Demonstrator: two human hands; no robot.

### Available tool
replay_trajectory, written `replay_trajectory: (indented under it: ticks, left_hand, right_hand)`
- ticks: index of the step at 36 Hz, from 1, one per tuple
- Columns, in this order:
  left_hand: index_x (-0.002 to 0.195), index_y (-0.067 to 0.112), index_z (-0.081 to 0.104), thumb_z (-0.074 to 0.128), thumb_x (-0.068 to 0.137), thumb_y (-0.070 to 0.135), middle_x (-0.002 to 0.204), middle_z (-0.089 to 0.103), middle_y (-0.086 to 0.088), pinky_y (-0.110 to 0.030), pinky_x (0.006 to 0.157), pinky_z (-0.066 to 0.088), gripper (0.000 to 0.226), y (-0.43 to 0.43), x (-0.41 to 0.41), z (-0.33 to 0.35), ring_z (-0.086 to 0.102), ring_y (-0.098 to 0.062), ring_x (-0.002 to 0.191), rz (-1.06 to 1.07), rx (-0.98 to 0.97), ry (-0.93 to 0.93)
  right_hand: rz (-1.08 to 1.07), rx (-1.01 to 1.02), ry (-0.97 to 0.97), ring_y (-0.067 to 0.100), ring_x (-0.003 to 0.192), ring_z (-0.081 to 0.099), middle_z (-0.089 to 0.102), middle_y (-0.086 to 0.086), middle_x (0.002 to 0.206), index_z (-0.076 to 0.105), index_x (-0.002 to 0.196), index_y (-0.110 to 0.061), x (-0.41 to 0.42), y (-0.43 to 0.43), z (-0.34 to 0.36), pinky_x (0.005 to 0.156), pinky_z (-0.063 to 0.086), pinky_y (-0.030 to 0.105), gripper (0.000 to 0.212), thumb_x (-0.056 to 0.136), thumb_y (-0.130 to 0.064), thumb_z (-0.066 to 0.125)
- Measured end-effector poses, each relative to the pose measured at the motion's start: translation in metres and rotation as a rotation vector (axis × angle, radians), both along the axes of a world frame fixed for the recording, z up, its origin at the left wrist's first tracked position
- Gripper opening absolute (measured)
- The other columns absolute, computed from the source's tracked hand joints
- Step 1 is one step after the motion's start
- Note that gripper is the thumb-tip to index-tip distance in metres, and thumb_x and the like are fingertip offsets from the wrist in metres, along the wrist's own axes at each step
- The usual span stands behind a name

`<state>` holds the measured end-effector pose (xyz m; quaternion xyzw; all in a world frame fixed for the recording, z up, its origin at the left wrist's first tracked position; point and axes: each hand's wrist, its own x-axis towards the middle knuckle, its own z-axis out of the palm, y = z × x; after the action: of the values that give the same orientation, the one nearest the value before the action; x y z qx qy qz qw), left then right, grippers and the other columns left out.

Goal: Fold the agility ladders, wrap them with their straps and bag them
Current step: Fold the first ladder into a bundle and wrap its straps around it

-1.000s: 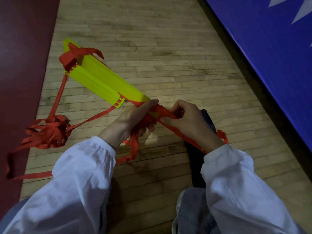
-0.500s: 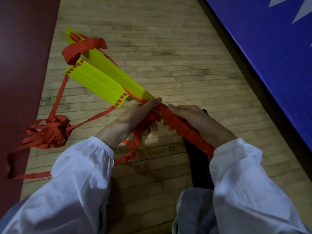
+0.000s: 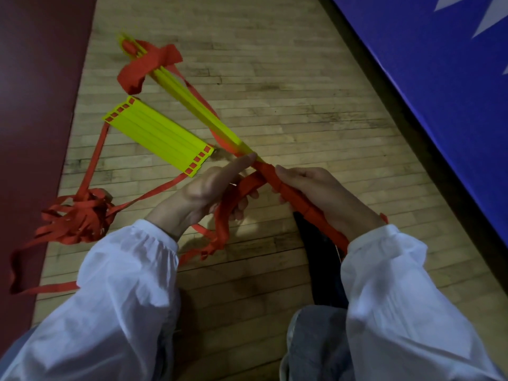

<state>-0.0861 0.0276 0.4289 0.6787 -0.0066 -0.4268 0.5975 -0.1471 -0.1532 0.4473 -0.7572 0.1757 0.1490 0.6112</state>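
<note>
A bundle of yellow ladder rungs (image 3: 189,105) points up and away from me, its near end wound in red strap (image 3: 297,199). My right hand (image 3: 316,193) grips that wrapped end. My left hand (image 3: 209,191) holds the loose red strap (image 3: 228,210) just beside the bundle, index finger stretched along it. A red strap loop (image 3: 148,64) hangs at the bundle's far end. A second flat stack of yellow rungs (image 3: 159,136) lies on the wooden floor, with its tangled red straps (image 3: 79,218) to the left.
A dark bag (image 3: 321,270) lies on the floor under my right forearm. A maroon mat (image 3: 35,105) borders the left side, a blue mat (image 3: 439,92) the right. My grey-trousered knee (image 3: 316,347) is at the bottom.
The held bundle has tipped up onto its edge and away from the flat stack. My right hand has closed round the wrapped end. The far strap loop has swung rightward.
</note>
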Motion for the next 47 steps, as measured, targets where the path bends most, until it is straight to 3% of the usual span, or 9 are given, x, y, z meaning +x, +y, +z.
replay_trajectory:
  ticks: [7, 11, 15, 21, 26, 30, 34, 42, 47]
  left_hand:
    - [0.077, 0.004, 0.067, 0.053, 0.091, 0.051, 0.057, 0.054, -0.012, -0.02, 0.037, 0.036, 0.051, -0.004, -0.003, 0.0, 0.043, -0.019, 0.038, 0.068, 0.015, -0.124]
    - [0.071, 0.004, 0.066, 0.056, 0.093, 0.041, 0.044, 0.049, -0.003, -0.018, 0.034, 0.031, 0.044, -0.005, -0.004, -0.001, 0.037, -0.016, 0.033, 0.098, 0.019, -0.157]
    - [0.069, 0.006, 0.065, 0.058, 0.094, 0.028, 0.046, 0.048, -0.005, -0.018, 0.034, 0.028, 0.034, -0.006, -0.005, -0.006, 0.035, -0.019, 0.039, 0.142, 0.015, -0.174]
    - [0.077, 0.003, 0.062, 0.055, 0.094, 0.02, 0.044, 0.047, -0.004, -0.019, 0.036, 0.028, 0.025, -0.006, -0.005, -0.007, 0.038, -0.018, 0.036, 0.134, -0.023, -0.17]
    - [0.071, 0.006, 0.057, 0.055, 0.094, 0.019, 0.044, 0.051, -0.004, -0.014, 0.032, 0.026, 0.026, -0.005, -0.007, 0.001, 0.041, -0.014, 0.03, 0.073, -0.033, -0.128]
    - [0.067, 0.007, 0.059, 0.055, 0.095, 0.02, 0.046, 0.055, -0.006, -0.012, 0.03, 0.025, 0.03, -0.005, -0.009, 0.006, 0.04, -0.012, 0.028, 0.024, -0.077, -0.095]
    - [0.07, 0.006, 0.059, 0.052, 0.096, 0.02, 0.048, 0.058, -0.007, -0.011, 0.028, 0.026, 0.03, -0.004, -0.009, 0.009, 0.042, -0.011, 0.027, 0.008, -0.121, -0.058]
    - [0.103, 0.006, 0.061, 0.048, 0.097, 0.03, 0.08, 0.068, -0.011, -0.022, 0.036, 0.047, 0.028, -0.003, -0.009, 0.006, 0.061, -0.02, 0.046, -0.082, -0.145, 0.099]
    - [0.093, 0.004, 0.061, 0.045, 0.094, 0.043, 0.069, 0.068, -0.014, -0.022, 0.038, 0.048, 0.042, 0.003, -0.004, 0.008, 0.059, -0.019, 0.04, -0.144, -0.094, 0.185]
  right_hand:
    - [0.045, -0.084, -0.04, -0.01, 0.063, 0.061, 0.066, -0.017, 0.067, 0.07, 0.098, -0.023, -0.001, 0.005, -0.005, 0.055, 0.043, 0.006, 0.019, 0.089, -0.038, 0.064]
    - [0.057, -0.147, -0.06, 0.0, 0.086, 0.062, 0.066, -0.011, 0.092, 0.066, 0.104, -0.025, 0.0, 0.011, -0.008, 0.066, 0.046, 0.011, 0.02, 0.088, -0.037, 0.066]
    - [0.044, -0.175, -0.063, 0.011, 0.101, 0.062, 0.066, -0.001, 0.109, 0.064, 0.112, -0.021, 0.001, 0.015, -0.012, 0.076, 0.05, 0.019, 0.032, 0.084, -0.035, 0.071]
    - [0.007, -0.151, -0.038, 0.007, 0.087, 0.065, 0.066, -0.002, 0.106, 0.064, 0.113, -0.021, 0.001, 0.011, -0.008, 0.059, 0.049, 0.016, 0.036, 0.084, -0.042, 0.069]
    - [-0.001, -0.096, 0.015, 0.001, 0.069, 0.068, 0.072, 0.0, 0.09, 0.071, 0.106, -0.014, 0.0, 0.007, -0.002, 0.056, 0.05, 0.013, 0.035, 0.087, -0.043, 0.065]
    - [0.004, -0.094, 0.051, 0.007, 0.074, 0.068, 0.074, 0.003, 0.09, 0.072, 0.105, -0.014, -0.001, 0.008, -0.004, 0.059, 0.05, 0.016, 0.032, 0.085, -0.039, 0.069]
    - [-0.014, -0.058, 0.057, 0.002, 0.062, 0.066, 0.072, -0.002, 0.078, 0.073, 0.099, -0.015, 0.0, 0.009, -0.003, 0.054, 0.049, 0.014, 0.026, 0.084, -0.036, 0.07]
    - [-0.063, -0.017, 0.01, 0.005, 0.068, 0.069, 0.073, -0.001, 0.081, 0.072, 0.097, -0.011, 0.0, 0.005, -0.002, 0.056, 0.05, 0.015, 0.021, 0.081, -0.025, 0.075]
    - [-0.1, -0.09, -0.036, 0.009, 0.078, 0.068, 0.072, 0.0, 0.086, 0.071, 0.089, -0.016, 0.002, 0.002, -0.006, 0.061, 0.05, 0.018, 0.015, 0.079, -0.024, 0.078]
